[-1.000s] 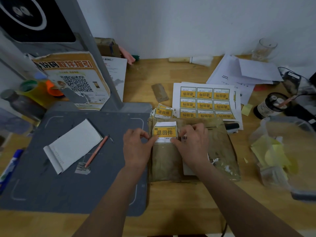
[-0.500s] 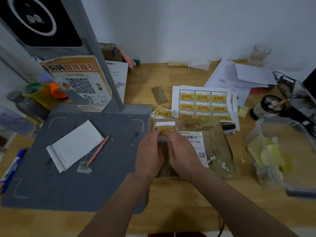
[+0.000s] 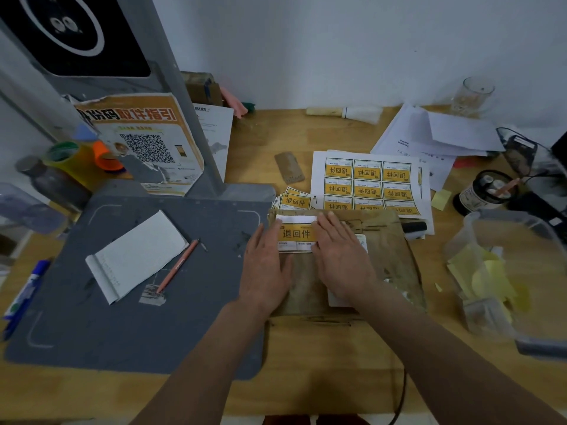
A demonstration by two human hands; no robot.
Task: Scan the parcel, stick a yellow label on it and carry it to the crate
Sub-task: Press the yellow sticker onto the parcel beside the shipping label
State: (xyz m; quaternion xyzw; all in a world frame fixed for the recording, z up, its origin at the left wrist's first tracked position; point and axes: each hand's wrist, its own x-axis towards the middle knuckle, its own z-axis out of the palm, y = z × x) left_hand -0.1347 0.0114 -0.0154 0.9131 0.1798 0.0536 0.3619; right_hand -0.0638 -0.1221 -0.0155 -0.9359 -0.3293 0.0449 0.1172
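A flat brown parcel (image 3: 389, 256) lies on the wooden desk just right of the grey scanner base (image 3: 122, 302). A yellow label (image 3: 296, 234) sits on the parcel's upper left part. My left hand (image 3: 265, 271) lies flat, fingers together, pressing the label's left edge. My right hand (image 3: 340, 259) lies flat on the label's right edge and covers most of the parcel's white shipping label. A sheet of yellow labels (image 3: 368, 182) lies behind the parcel, with a small stack of cut labels (image 3: 293, 200) beside it. No crate is in view.
The scanner's post (image 3: 181, 102) rises at the back left with a QR poster (image 3: 144, 145). A notepad (image 3: 135, 256) and pencil (image 3: 178, 265) lie on the base. A clear plastic tub (image 3: 515, 277) of yellow scraps stands right. Papers (image 3: 429, 133), a jar (image 3: 481, 191) and a glass (image 3: 472, 96) crowd the back right.
My hands met over the label half a second ago and have now slid apart to its left and right edges, palms flat. The label is uncovered again.
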